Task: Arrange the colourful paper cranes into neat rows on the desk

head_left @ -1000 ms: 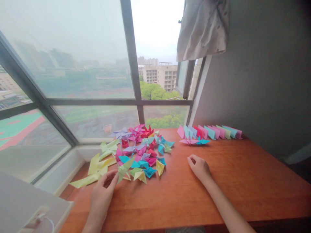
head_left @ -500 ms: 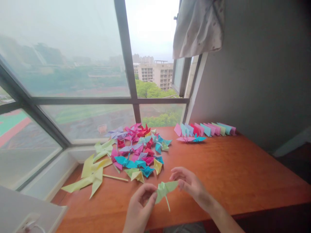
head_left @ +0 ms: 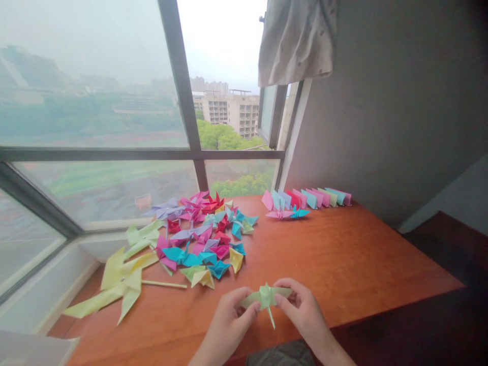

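A pale green paper crane (head_left: 266, 295) is held up over the front part of the wooden table, its wings spread sideways and a thin point hanging down toward me. My left hand (head_left: 233, 320) pinches the left wing between thumb and fingers. On the other side, my right hand (head_left: 302, 307) grips the right wing the same way. The fingers partly cover both wings. Beyond the hands, a heap of folded paper cranes and other folded pieces (head_left: 206, 234) in pink, blue, red, purple, green and yellow lies on the table.
A yellow paper pinwheel (head_left: 122, 282) on a stick lies at the left, with a light green folded paper (head_left: 143, 236) behind it. Folded paper sheets (head_left: 307, 198) stand in a row at the back right, two cranes (head_left: 285, 214) before them. Windows border the wooden table (head_left: 324, 254).
My right hand has come in from beside the wing and closed on it. The crane now sits level between both hands. The camera view has swung to the right.
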The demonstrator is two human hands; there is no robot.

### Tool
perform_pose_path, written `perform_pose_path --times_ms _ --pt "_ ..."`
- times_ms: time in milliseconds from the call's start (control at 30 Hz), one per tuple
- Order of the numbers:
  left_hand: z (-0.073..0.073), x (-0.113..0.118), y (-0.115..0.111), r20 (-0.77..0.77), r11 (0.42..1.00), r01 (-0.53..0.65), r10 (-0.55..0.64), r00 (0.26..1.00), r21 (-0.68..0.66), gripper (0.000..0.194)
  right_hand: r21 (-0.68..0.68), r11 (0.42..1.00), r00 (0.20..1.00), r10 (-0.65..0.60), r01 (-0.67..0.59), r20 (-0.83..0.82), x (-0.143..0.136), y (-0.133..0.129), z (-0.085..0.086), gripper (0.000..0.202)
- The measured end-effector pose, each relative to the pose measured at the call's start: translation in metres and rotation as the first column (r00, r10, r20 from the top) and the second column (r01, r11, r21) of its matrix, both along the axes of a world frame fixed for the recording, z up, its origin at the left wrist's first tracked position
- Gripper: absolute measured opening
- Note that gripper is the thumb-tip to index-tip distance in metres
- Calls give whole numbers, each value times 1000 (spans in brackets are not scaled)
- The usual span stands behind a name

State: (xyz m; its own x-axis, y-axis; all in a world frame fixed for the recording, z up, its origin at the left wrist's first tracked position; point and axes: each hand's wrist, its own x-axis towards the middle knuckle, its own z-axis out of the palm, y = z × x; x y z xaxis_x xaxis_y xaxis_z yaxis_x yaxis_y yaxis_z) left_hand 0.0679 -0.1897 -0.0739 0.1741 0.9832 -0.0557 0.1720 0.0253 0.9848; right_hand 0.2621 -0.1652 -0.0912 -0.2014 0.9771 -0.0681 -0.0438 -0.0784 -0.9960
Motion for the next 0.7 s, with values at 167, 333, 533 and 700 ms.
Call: perform_pose_path --times_ms 167,333,533,700 --pt "-1 -6 0 -49 999 23 -21 999 31 24 -25 998 998 -61 61 -14 -2 -7 -3 39" --pt "-2 -11 -3 -62 996 72 -69 996 50 30 -71 994 994 -91 87 -58 -6 -16 4 42" --pt "3 -16 -3 -82 971 238 -234 969 35 40 -180 984 984 -32 0 -174 -2 -20 8 42" --pt "5 -16 -3 -36 962 273 -273 961 15 45 -258 966 951 -89 10 -297 2 -15 8 44"
